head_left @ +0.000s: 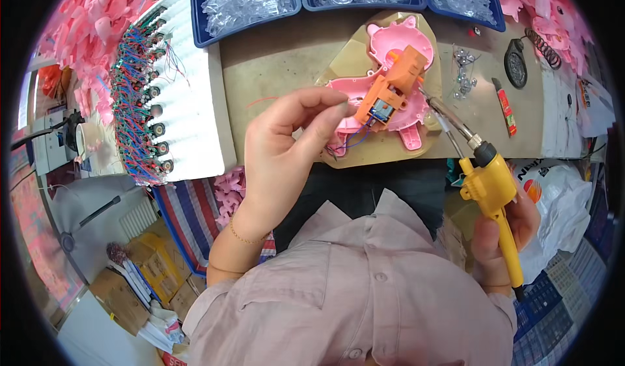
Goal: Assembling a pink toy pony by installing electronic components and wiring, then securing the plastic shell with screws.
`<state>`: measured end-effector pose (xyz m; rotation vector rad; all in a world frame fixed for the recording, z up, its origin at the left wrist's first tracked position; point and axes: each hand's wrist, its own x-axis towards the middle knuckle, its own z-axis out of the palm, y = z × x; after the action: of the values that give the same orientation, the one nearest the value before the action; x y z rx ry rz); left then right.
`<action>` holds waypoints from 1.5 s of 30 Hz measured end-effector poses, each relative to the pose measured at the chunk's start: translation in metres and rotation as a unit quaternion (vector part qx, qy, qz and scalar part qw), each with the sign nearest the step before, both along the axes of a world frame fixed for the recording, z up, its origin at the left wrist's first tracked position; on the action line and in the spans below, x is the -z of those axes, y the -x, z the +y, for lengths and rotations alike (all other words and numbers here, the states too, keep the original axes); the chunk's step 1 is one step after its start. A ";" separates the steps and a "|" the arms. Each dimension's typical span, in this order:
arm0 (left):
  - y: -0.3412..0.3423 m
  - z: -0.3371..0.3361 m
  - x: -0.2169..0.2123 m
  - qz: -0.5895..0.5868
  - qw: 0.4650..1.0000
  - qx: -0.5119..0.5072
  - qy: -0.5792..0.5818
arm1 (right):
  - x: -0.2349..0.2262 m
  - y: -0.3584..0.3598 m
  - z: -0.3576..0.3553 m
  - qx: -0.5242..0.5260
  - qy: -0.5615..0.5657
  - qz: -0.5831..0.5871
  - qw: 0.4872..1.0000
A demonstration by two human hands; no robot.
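Observation:
My right hand (504,226) is wrapped round the handle of a yellow soldering gun (489,183). Its metal tip and a thin feed tube reach up to the right edge of an orange plastic gearbox (402,73). That gearbox lies over a pink toy shell (355,87), shaped like an animal, and has a small motor (381,111) in its lower end. Thin blue and dark wires (357,135) trail from the motor. My left hand (283,138) pinches thumb and forefinger together at the shell's left side; what is between them is too small to make out.
Blue trays (296,8) of clear plastic parts line the back. On the left, a white foam rack (202,112) carries several wired motors (140,105). Pink parts (104,14) are heaped at both far corners. To the right lie small metallic bits (464,73), a red-green knife (505,109) and a black oval object (515,66).

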<state>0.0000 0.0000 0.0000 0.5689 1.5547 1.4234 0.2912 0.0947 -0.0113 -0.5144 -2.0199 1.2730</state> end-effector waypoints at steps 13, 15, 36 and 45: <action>-0.022 0.002 0.021 0.397 0.917 0.041 -0.017 | 0.008 0.005 -0.014 -0.039 0.083 0.073 0.993; -0.021 0.001 0.019 0.391 0.917 0.083 -0.007 | 0.009 0.006 -0.013 -0.039 0.062 0.078 0.994; -0.024 0.003 0.023 0.324 0.945 0.036 -0.010 | 0.016 0.018 -0.004 -0.120 -0.039 0.064 0.990; -0.024 0.005 0.023 0.315 0.948 0.036 -0.004 | 0.025 0.029 -0.014 -0.033 -0.017 0.174 0.984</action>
<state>0.0236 0.0046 -0.0227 1.1555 1.9894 1.2516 0.2624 0.0812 -0.0364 -0.1915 -1.7720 1.2656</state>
